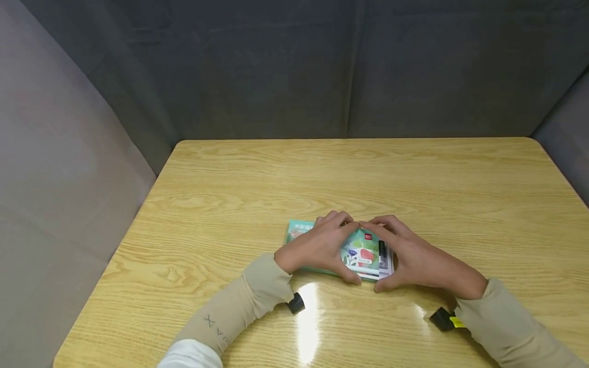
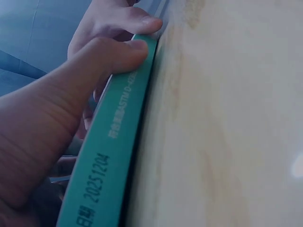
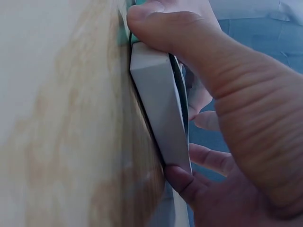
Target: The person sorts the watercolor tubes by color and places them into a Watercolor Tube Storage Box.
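Note:
A flat green box [image 1: 361, 254] with a printed flower picture and Chinese lettering lies on the wooden table. My left hand [image 1: 322, 248] spans its middle, thumb on the front side and fingers over the far side. Around the right end, my right hand [image 1: 409, 258] grips the box, its thumb by the near corner. In the left wrist view both thumbs sit close together on the green side [image 2: 106, 137], which bears a printed number. The right wrist view shows a plain pale end face [image 3: 158, 101] with a dark narrow gap along its upper edge, fingers at its far corner.
The wood-grained table [image 1: 221, 204] stretches out around the box. A dark curtain [image 1: 276, 71] hangs behind its back edge, and a pale grey cloth [image 1: 69, 168] stands along the left. Small black wrist devices [image 1: 296, 303] hang below the sleeves.

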{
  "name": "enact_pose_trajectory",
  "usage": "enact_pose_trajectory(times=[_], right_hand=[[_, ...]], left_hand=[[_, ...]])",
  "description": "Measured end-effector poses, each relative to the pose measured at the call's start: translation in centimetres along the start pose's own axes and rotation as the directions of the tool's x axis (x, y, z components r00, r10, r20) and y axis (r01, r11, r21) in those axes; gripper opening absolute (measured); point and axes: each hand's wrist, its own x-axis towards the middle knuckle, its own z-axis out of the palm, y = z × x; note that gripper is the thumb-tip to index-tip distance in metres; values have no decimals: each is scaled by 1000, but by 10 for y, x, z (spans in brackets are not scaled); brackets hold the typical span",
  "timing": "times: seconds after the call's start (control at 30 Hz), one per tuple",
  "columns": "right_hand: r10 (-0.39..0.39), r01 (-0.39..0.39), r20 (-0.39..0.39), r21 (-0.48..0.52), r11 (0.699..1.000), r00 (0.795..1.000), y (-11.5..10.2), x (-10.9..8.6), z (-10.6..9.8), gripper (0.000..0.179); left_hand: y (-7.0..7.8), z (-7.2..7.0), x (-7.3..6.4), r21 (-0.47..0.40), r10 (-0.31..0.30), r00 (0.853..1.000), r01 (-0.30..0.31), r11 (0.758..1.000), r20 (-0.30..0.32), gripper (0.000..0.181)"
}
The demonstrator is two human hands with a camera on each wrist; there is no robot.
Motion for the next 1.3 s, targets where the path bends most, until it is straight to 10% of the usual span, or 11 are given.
enact_pose_trajectory(times=[1.3], right_hand=[[15, -13, -58, 34, 999, 998, -3, 0, 3, 115]], left_hand=[[12, 6, 11, 60, -12, 1000, 11, 998, 22, 104]])
